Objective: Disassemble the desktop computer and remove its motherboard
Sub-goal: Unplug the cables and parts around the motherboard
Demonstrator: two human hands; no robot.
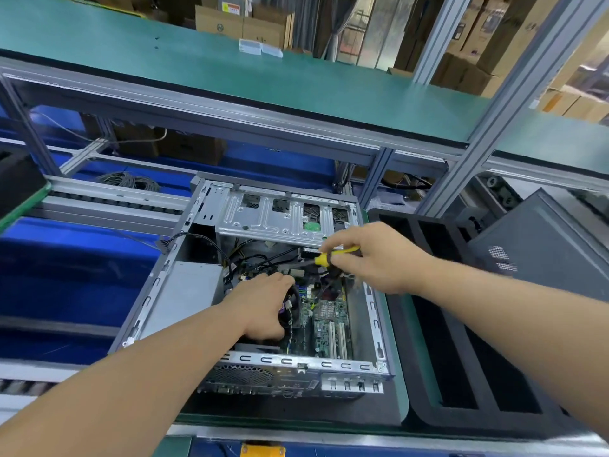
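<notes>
Your left hand (263, 305) grips the cooler, your right hand (375, 258) pinches a yellow screwdriver (333, 255); the motherboard (329, 321), thin and likely fragile, wants lifting by its edges.

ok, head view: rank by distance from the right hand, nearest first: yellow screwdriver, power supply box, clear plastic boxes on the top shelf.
1. Yellow screwdriver: held in the right hand, over the open case.
2. Power supply box: left side inside the case, beyond the left hand.
3. Clear plastic boxes: far back on the green shelf.
</notes>
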